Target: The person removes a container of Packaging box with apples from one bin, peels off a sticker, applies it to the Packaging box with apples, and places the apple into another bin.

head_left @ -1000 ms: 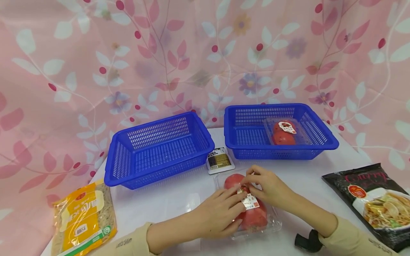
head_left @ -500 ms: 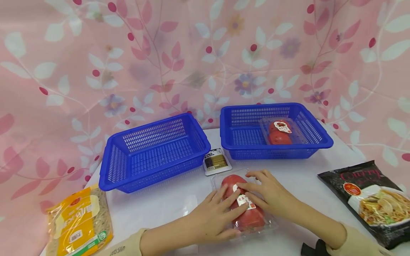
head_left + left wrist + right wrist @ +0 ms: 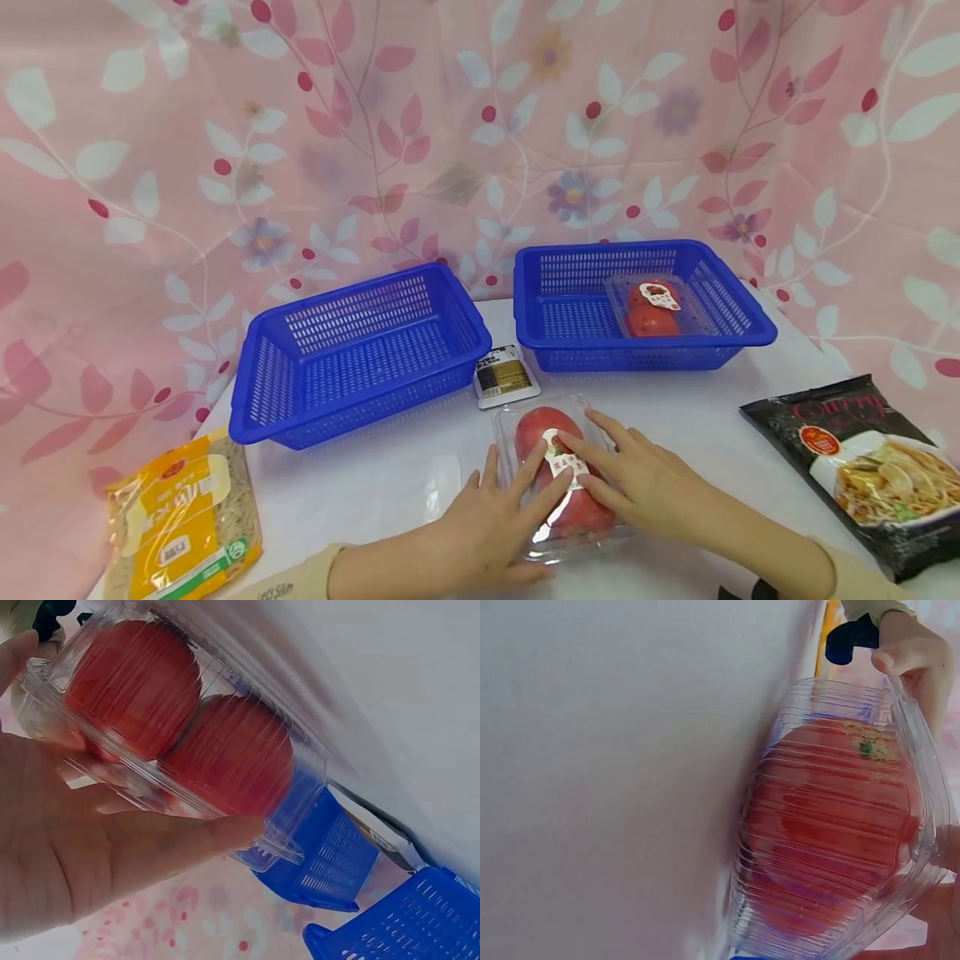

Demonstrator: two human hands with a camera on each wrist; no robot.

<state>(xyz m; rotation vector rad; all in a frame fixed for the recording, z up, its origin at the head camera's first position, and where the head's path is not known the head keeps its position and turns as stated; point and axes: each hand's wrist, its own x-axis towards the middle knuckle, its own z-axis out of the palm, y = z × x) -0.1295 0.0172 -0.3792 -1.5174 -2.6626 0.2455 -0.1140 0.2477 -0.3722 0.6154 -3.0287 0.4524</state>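
Observation:
A clear plastic clamshell box [image 3: 558,550] with two large red fruits [image 3: 536,423] inside lies at the front middle of the table. Its lid appears shut, and a white sticker [image 3: 561,463] sits on top. My left hand [image 3: 480,533] rests spread on the lid's left side, fingertips at the sticker. From the right, my right hand [image 3: 648,479] touches the lid with its fingers extended over the sticker's right edge. The left wrist view shows the left hand [image 3: 97,855] along the box's side. Ridged walls of the box [image 3: 817,697] fill the right wrist view.
Two blue baskets [image 3: 352,417] stand behind; the right basket [image 3: 637,358] holds another fruit box [image 3: 652,308]. Between them lies a small flat packet [image 3: 506,379]. A yellow bag [image 3: 183,517] is at left, a black noodle bag [image 3: 855,467] at right.
The hands have shifted slightly toward the near side of the lid. Their fingers, bunched at the sticker a second ago, now lie straighter and more spread. The head view has turned slightly right.

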